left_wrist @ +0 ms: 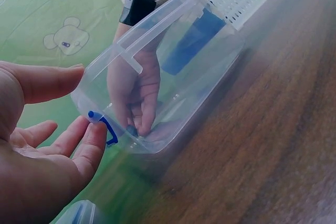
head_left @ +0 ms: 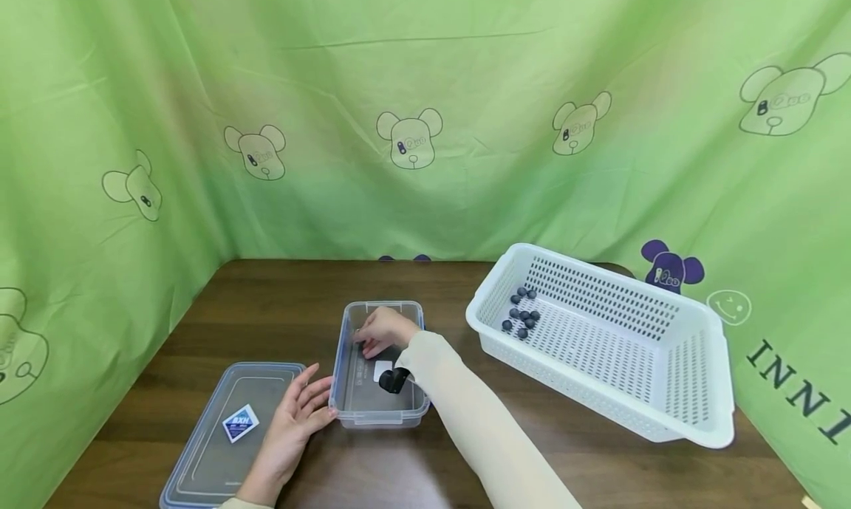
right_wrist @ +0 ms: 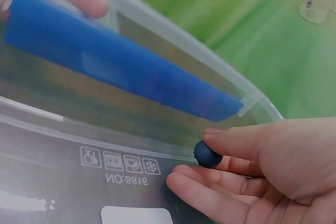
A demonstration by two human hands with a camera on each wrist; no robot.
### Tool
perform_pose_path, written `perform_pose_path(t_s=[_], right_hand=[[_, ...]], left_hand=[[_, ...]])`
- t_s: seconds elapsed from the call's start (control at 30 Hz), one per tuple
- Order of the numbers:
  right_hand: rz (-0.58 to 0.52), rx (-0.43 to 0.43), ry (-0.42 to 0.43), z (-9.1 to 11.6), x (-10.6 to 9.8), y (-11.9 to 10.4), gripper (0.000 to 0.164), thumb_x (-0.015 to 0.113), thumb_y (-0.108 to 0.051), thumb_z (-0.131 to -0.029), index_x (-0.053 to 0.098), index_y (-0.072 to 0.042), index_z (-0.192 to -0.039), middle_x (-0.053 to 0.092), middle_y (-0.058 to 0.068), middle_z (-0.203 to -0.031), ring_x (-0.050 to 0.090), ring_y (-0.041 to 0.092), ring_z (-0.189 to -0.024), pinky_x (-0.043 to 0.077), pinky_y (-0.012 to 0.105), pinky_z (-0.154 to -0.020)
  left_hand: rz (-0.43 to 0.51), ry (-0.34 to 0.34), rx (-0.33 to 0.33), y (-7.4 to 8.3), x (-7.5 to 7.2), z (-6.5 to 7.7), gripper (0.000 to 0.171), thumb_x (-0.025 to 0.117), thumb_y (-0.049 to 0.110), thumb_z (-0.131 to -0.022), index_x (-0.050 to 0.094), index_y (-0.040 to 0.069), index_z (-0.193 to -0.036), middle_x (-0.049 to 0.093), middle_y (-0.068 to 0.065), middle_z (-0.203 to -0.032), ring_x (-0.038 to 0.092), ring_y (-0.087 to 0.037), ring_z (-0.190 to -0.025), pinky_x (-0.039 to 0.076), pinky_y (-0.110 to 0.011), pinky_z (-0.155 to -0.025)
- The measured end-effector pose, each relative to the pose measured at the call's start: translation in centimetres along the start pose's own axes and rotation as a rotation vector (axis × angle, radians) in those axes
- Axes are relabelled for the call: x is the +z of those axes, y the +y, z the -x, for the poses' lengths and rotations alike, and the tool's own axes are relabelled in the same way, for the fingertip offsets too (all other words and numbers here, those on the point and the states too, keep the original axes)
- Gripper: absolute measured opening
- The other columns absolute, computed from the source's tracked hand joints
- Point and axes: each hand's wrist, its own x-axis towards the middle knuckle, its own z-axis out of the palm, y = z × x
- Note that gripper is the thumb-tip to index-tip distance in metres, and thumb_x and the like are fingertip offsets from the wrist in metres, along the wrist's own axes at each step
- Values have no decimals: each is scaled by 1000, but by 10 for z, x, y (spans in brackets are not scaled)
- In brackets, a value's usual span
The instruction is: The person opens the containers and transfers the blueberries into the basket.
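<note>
My right hand is down inside a clear plastic container. Between its thumb and fingers it pinches a dark blueberry, close to the container's floor and long wall. My left hand is at the container's near left corner, its thumb and fingers spread. In the left wrist view, its fingertips touch the blue clip on the outside, and the thumb lies by the rim. Several more blueberries lie in the left end of a white perforated basket.
The container's blue-edged lid, with a blue and white label, lies flat on the wooden table at the left, partly under my left hand. The basket stands at the right. A green printed curtain hangs behind and at both sides.
</note>
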Motion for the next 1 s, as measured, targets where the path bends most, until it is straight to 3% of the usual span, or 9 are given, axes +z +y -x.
perform_pose_path(t_s=[0.13, 0.37, 0.5, 0.73, 1.0], right_hand=[[-75, 17, -46, -2, -3, 1, 11, 64, 3, -91, 66, 14, -91, 62, 14, -66, 65, 18, -57, 59, 33, -66], [-192, 12, -107, -4, -12, 1, 11, 54, 6, -92, 60, 6, -84, 57, 9, -63, 65, 18, -60, 59, 31, -69], [-247, -7, -117, -1, -20, -2, 14, 53, 5, -93, 63, 13, -98, 61, 12, -66, 67, 19, -62, 59, 32, -69], [-326, -48, -108, 10, -48, -7, 33, 48, 4, -96, 53, 24, -122, 64, 13, -74, 67, 19, -67, 59, 32, -74], [-374, -169, -77, 30, -88, -13, 36, 46, 4, -97, 49, 26, -126, 67, 15, -83, 69, 19, -74, 58, 34, -79]], left_hand=[[1, -2, -4, 0, 0, 0, 80, 63, -14, -85, 17, -10, -150, 56, -9, -126, 58, -10, -109, 50, -22, -87], [-9, 5, -21, 2, 2, -2, 81, 63, -15, -84, 18, -9, -151, 54, -16, -130, 58, -11, -109, 50, -22, -88], [-14, 9, -18, 2, 1, -2, 81, 62, -16, -84, 17, -10, -151, 54, -15, -129, 58, -10, -109, 51, -22, -87], [-13, 11, -21, 1, 0, -2, 81, 62, -16, -83, 17, -10, -150, 56, -9, -126, 59, -9, -108, 51, -22, -87], [-13, 9, -16, 0, 0, -2, 81, 63, -16, -83, 17, -11, -150, 56, -10, -126, 58, -9, -108, 51, -22, -87]])
